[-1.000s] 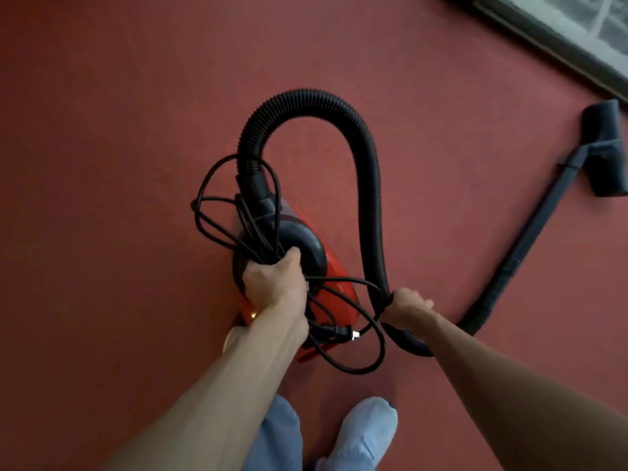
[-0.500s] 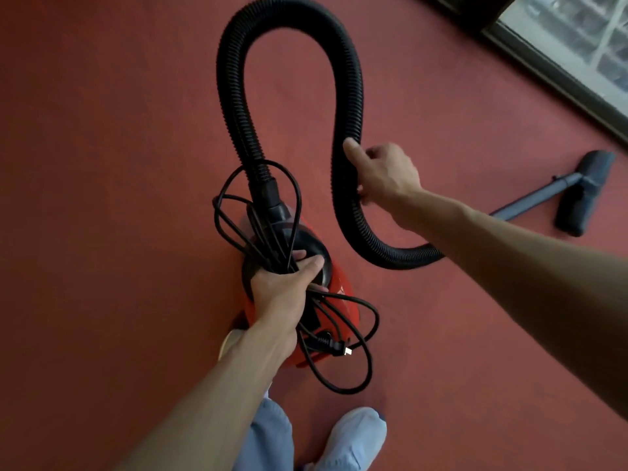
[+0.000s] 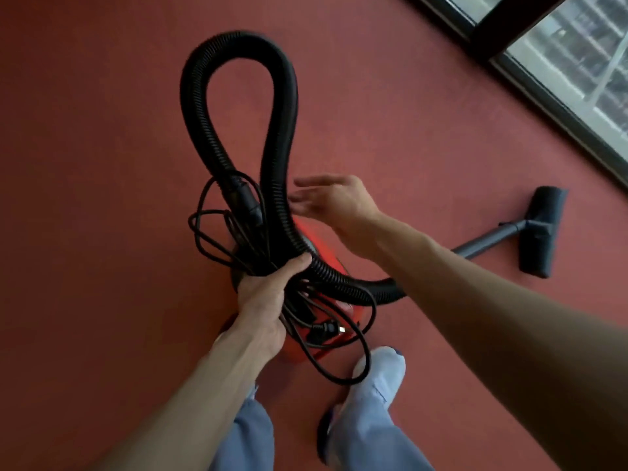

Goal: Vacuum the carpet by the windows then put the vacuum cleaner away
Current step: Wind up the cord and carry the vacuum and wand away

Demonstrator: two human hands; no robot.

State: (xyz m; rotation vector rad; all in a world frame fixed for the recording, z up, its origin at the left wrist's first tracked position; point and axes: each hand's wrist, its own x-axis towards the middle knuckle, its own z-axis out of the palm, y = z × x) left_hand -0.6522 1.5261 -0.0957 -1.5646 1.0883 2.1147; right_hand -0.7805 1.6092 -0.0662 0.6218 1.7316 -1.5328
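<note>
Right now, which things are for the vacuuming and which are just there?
For the job: red vacuum cleaner, black hose, power cord bunched in the left hand, wand with floor head, carpet.
Just there: window, the person's foot.

Carpeted indoor room: red carpet (image 3: pixel 102 164) meets floor-level window (image 3: pixel 577 62).

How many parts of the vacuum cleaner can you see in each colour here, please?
Black: 2, the hose and the power cord
Red: 1, the body
Dark grey: 1, the wand with floor head
Total: 4
</note>
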